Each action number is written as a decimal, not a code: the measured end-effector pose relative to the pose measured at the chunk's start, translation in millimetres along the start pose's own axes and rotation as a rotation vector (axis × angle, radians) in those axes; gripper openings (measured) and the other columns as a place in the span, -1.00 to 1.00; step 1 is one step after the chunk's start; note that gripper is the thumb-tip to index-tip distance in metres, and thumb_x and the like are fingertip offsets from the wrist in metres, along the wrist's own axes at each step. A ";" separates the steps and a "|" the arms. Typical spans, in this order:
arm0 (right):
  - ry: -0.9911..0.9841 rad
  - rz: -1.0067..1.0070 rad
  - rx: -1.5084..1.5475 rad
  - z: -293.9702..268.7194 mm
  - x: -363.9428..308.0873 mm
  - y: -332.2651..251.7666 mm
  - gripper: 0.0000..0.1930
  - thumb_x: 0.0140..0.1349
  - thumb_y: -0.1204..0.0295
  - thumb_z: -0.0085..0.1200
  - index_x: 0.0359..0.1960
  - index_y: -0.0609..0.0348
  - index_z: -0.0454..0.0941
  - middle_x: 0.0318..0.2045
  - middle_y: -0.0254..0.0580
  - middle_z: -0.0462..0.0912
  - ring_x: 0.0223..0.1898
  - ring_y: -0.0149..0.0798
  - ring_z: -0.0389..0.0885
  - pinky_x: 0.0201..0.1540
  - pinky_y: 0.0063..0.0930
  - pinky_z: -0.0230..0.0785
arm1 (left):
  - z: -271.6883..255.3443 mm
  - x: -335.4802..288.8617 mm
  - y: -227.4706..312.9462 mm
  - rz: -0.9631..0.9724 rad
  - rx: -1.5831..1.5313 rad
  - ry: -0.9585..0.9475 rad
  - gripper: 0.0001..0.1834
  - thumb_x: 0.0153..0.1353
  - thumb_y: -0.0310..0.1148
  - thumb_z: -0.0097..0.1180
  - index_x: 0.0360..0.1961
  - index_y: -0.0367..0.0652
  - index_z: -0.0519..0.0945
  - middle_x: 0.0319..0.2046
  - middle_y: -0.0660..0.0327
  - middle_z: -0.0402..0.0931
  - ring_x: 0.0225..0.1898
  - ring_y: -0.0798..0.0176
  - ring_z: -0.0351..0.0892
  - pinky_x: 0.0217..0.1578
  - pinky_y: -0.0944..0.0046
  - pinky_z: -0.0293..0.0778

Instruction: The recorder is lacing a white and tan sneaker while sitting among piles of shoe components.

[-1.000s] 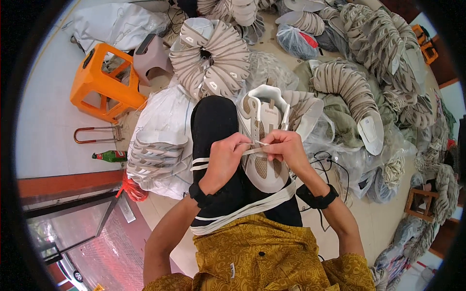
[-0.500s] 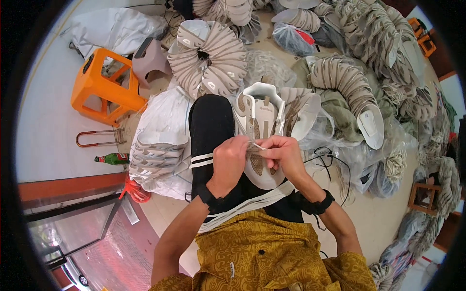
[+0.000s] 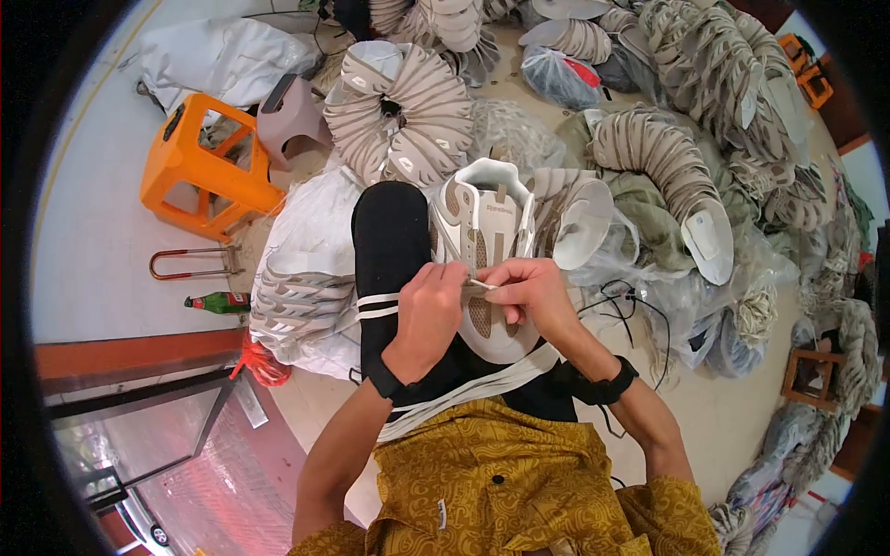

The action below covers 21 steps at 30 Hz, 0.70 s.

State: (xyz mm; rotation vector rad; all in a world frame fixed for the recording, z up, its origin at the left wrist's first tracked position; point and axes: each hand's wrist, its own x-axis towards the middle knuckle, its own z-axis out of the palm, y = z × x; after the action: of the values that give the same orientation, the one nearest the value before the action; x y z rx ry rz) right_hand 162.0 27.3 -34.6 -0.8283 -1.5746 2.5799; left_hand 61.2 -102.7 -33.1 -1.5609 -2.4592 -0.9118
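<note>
Left hand [image 3: 428,310] has its fingertips pinched together on the lace [image 3: 478,284], right by the eyelets, though exactly which bit it's got is hidden. Right hand [image 3: 530,292] comes in from about 4 o'clock and clearly has a short pale length of lace between thumb and finger. Shoe [image 3: 495,232] sits dead centre in the lap, collar at 12, toe at 6, touching or just beside the black-clad left leg [image 3: 391,232].

Looks to me like the lower rows are being laced. If so, next move calls for a firm pinch, a clean pass through the hole and an even pull, with the shoe braced so it doesn't twist.

Room-wise: spare laces [image 3: 468,405] lie across the lap below the toe at 6 o'clock, so a dropped hand could snag there. Uppers [image 3: 581,227] crowd the collar at 2, more uppers [image 3: 301,301] are stacked at 9, and a black cable [image 3: 635,301] loops at 3. I'd swing the right elbow toward 4 o'clock, where a wide patch of floor [image 3: 695,403] shows.
</note>
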 end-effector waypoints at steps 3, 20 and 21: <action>-0.010 0.027 0.012 0.2 -0.6 1.6 -0.97 -0.06 0.64 0.05 -0.54 0.37 0.50 -0.30 -0.06 0.57 -0.76 -0.55 0.33 -0.70 -0.70 0.18 | -0.8 -1.3 -0.8 0.019 -0.023 -0.014 -0.93 0.00 -0.56 -0.04 -0.44 -0.24 0.44 -0.62 0.06 0.40 -0.58 0.04 0.42 -0.56 0.18 0.35; -0.065 -0.109 -0.244 5.7 -6.9 7.0 -0.97 -0.06 0.60 0.08 -0.56 0.31 0.55 -0.71 -0.37 0.47 -0.71 -0.55 0.41 -0.69 -0.71 0.16 | -16.6 23.8 -5.9 0.193 0.343 -0.588 -0.88 -0.06 -0.47 -0.03 -0.48 -0.20 0.30 -0.65 0.07 0.42 -0.62 0.04 0.49 -0.62 0.17 0.39; -0.132 -0.163 -0.296 5.6 -7.4 9.2 -0.95 -0.06 0.58 0.09 -0.55 0.33 0.55 -0.71 -0.37 0.47 -0.70 -0.55 0.42 -0.68 -0.72 0.17 | -17.3 24.0 -7.1 0.222 0.355 -0.539 -0.88 -0.06 -0.47 -0.03 -0.48 -0.20 0.30 -0.65 0.07 0.42 -0.62 0.04 0.49 -0.62 0.17 0.39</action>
State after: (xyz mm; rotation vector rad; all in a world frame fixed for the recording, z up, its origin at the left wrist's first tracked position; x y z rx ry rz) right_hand 168.3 16.1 -37.1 -0.5211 -2.0032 2.3669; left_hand 39.7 -94.9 -13.0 -2.0760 -2.4871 -0.0036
